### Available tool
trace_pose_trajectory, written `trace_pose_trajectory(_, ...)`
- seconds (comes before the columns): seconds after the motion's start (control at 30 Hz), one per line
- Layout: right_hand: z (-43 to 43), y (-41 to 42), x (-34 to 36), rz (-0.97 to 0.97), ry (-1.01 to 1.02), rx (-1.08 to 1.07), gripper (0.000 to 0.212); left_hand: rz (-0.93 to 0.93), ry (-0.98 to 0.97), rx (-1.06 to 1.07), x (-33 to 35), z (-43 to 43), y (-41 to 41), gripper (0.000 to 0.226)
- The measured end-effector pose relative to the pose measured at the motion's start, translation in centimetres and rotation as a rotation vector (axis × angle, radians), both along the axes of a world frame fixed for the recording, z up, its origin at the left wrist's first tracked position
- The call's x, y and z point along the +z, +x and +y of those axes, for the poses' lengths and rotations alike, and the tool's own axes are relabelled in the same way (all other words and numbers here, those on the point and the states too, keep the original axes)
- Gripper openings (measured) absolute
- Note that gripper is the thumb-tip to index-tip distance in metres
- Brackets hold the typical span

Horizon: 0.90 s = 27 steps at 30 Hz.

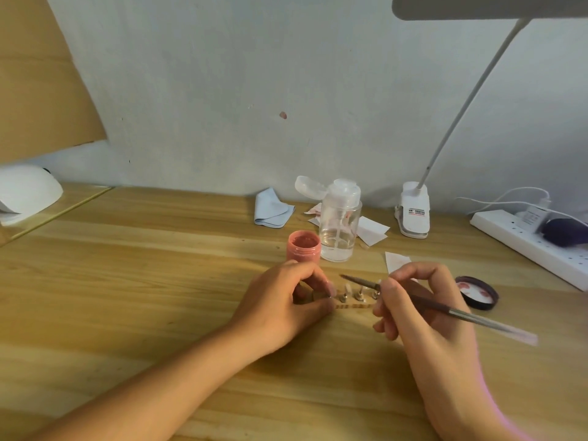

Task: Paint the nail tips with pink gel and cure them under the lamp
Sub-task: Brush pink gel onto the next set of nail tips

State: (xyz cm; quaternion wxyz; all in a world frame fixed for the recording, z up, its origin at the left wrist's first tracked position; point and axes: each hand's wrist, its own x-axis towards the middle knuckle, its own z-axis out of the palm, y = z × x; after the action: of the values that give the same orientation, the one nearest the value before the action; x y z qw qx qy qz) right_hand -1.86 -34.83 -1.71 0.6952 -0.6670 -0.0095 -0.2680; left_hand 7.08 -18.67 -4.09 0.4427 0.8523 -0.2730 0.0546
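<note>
Head view: the brush (461, 314) is a thin rod with a dark shaft and a clear, pale handle end. Its long axis slants from the lower right up to the centre, and its fine bristle tip points left, just above the nail tips (353, 289). The right hand (423, 300) grasps it pen-style, with thumb and fingers curled round the shaft. The tips are small, pale and pointed, each set on a little metal post. They stand in a short row running left to right along a striped strip (353, 305) at mid-frame, between the hands. The left hand (280, 300) has its fingers curled and pinches the strip's left end against the wooden table (127, 281). Just behind this hand stands an open round pink jar (304, 248), touching or nearly touching a clear plastic pump bottle (340, 224). A round dark lid (477, 292) lies to the right of the right hand, inner side up. At the far left edge sits a smooth white domed lamp (25, 192). A blue cloth (272, 208) lies crumpled by the wall, and a white power strip (525, 240) is at the right edge.
</note>
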Motion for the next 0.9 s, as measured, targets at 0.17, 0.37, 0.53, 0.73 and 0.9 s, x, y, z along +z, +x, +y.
trace_pose_trajectory(0.17, 0.0, 0.4, 1.7, 0.031, -0.12, 0.022, 0.008, 0.059, 0.003, 0.08, 0.1, -0.3, 0.0, 0.012)
trace_pose_trajectory(0.37, 0.0, 5.0, 5.3, 0.262, -0.458, 0.047, 0.006, 0.113, -0.036, 0.127, 0.4, -0.5, -0.3, 0.008)
trace_pose_trajectory(0.53, 1.2, 8.6, 5.1, 0.323, -0.658, -0.048, 0.011, 0.089, -0.044, 0.121, 0.6, -0.5, -0.4, 0.026)
trace_pose_trajectory(0.73, 2.1, 9.8, 4.3, 0.356, -0.774, -0.079, 0.009, -0.013, -0.027, 0.076, 0.5, -0.5, -0.5, 0.016)
trace_pose_trajectory(0.9, 1.2, 6.9, 4.8, 0.222, -0.482, -0.1, 0.009, -0.106, -0.034, 0.054, 0.2, -0.3, -0.4, 0.012)
